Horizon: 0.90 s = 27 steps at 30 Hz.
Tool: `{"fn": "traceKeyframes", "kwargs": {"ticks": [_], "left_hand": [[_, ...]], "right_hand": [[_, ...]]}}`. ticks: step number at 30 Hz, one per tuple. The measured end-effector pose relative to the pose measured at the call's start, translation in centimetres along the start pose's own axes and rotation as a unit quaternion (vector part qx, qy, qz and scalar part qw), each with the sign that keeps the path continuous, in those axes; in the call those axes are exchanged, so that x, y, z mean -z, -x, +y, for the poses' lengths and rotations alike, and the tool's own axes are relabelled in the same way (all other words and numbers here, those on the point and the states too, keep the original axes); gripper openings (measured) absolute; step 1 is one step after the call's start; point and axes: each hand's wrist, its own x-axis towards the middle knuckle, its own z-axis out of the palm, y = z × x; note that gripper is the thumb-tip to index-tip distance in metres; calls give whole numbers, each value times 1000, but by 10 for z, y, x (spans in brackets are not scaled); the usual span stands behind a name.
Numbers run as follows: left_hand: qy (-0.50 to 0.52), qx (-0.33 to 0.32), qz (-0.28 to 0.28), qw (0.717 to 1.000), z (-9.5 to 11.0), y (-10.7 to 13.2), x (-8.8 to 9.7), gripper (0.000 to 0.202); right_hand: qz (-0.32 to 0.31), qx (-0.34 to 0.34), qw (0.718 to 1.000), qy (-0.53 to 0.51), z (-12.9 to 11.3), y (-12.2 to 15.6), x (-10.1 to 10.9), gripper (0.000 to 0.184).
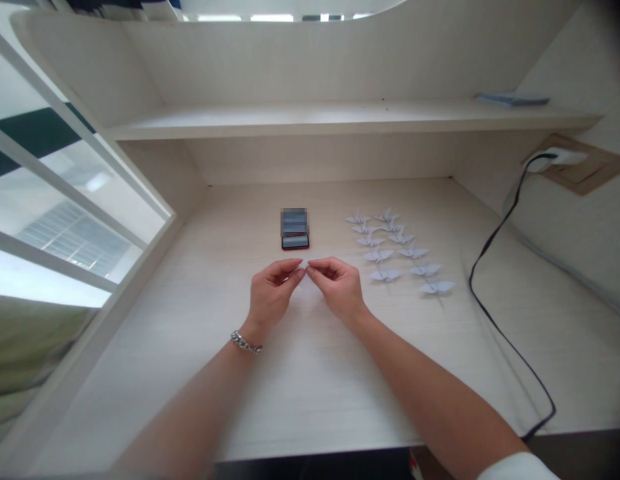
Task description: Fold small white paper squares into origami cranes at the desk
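Both hands meet over the middle of the desk, pinching one small piece of white folded paper (pixel 305 264) between thumbs and forefingers. My left hand (pixel 274 290), with a chain bracelet at the wrist, grips its left side. On the other side my right hand (pixel 339 285) holds it too. Fingertips cover most of the paper, so its folded shape is hard to make out. To the right of my right hand stand several white paper cranes (pixel 385 275) in two slanting rows. Just beyond my fingers lies a dark phone (pixel 295 242), its screen blurred out.
The pale desk (pixel 180 320) has a raised shelf (pixel 290 123) at the back, with a flat bluish item (pixel 513 99) on it. A black cable (pixel 483 307) runs from a wall socket (pixel 585 167) down the right side. A barred frame (pixel 90 193) borders the left.
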Motion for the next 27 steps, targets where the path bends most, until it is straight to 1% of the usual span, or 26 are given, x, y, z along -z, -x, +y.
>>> {"fn": "traceKeyframes", "kwargs": {"ticks": [14,27], "left_hand": [[-17,-11,-5,1000,2,1,0,25],[13,15,4,1000,6,1,-2,25]], "right_hand": [[2,31,999,39,-1,3,0,17],[6,30,999,41,-3,4,0,16]]}}
